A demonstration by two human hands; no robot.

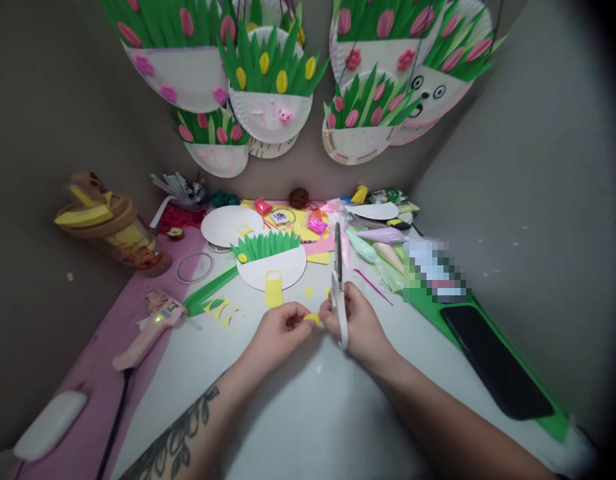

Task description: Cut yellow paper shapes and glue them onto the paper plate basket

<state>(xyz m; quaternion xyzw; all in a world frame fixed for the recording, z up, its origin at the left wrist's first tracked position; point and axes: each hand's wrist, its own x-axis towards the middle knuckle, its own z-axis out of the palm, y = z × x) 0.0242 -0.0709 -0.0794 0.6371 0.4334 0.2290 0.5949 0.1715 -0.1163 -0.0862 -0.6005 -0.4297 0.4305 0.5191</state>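
Note:
A small yellow paper piece (313,319) is pinched between the fingertips of my left hand (284,328), and my right hand's fingertips meet it from the other side. My right hand (361,327) is closed around white-handled scissors (342,310), whose blades point away from me, upward in the view. Just beyond the hands lies a paper plate craft (273,270) with a green paper grass fringe and one yellow oval at its left. A yellow paper strip (274,292) with a cut-out overlaps its lower edge. Small yellow cut pieces (309,292) lie near the scissors.
A pink glue gun (151,333) with a green light lies left, its cord running toward me. Yellow paper scraps (222,311) sit beside it. At right, a black phone (495,360) rests on green paper. Decorated plates (273,107) hang on the back wall; piping bags (383,235) lie below.

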